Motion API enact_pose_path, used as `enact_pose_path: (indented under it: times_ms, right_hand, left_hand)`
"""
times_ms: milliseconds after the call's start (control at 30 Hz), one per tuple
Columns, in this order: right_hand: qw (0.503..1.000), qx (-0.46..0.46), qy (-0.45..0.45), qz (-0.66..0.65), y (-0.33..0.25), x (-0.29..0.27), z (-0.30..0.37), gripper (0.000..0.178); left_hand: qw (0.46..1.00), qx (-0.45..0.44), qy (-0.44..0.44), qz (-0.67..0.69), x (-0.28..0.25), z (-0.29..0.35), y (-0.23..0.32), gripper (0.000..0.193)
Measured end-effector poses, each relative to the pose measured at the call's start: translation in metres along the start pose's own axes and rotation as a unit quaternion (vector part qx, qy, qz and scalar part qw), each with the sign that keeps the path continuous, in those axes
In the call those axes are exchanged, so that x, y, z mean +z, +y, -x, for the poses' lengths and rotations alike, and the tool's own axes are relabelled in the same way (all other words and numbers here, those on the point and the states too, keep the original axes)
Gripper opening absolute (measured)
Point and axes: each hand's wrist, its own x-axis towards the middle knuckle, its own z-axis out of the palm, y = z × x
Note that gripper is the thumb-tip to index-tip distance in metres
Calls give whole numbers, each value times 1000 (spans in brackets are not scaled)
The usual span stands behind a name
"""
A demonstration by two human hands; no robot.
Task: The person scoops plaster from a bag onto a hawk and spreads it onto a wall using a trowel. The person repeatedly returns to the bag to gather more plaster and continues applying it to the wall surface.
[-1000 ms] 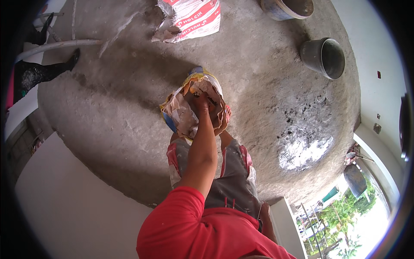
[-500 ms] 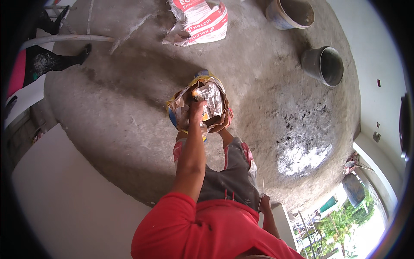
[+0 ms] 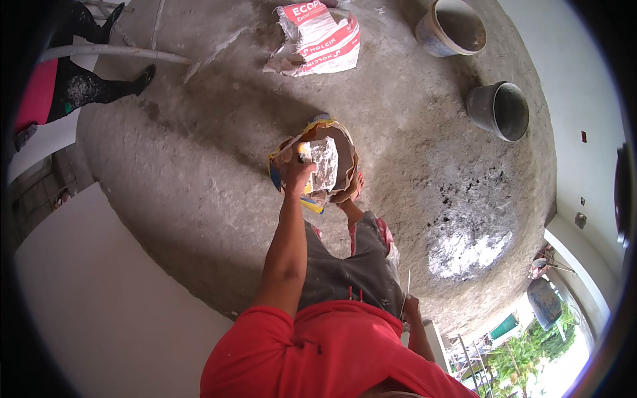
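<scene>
My left hand (image 3: 297, 174) reaches into an open paper bag (image 3: 346, 142) with a torn, rolled rim and blue and yellow outside. Its fingers are closed on a whitish, powder-caked flat piece (image 3: 324, 162) with yellow-orange parts; its exact kind is unclear. The bag stands on the floor between my feet, one bare foot (image 3: 358, 186) showing beside it. Low by my right hip, my right hand (image 3: 411, 307) is closed around a thin, narrow-bladed tool (image 3: 409, 282), seen nearly edge-on. Its grip is mostly hidden.
A torn red-and-white sack (image 3: 325, 43) lies ahead on the rough concrete floor. Two buckets, a pale one (image 3: 451, 30) and a dark one (image 3: 497, 111), stand at the far right. Another person's dark-clad leg (image 3: 99, 87) and a pale pole (image 3: 126, 51) are at the far left.
The view has shifted slightly. My left hand has moved toward the bag's left rim, and the whitish piece sits differently under it. My right hand remains by my hip, with more of the blade showing.
</scene>
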Motion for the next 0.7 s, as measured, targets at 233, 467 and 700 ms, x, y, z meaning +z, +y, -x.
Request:
enact_pose_path:
  times_ms: [233,467,700]
  right_hand:
    - [1000,7,-4,12,-1,-7,-1,25]
    - [1000,20,-3,-23,23,3,5,23]
    - [999,35,3,-31,-1,1,12,19]
  left_hand:
    - [956,-8,134,-259,81,-31,-23,31]
    - [966,-129,205,-95,122,-33,-64,26]
    - [956,-75,159,-234,144,-57,-85,28]
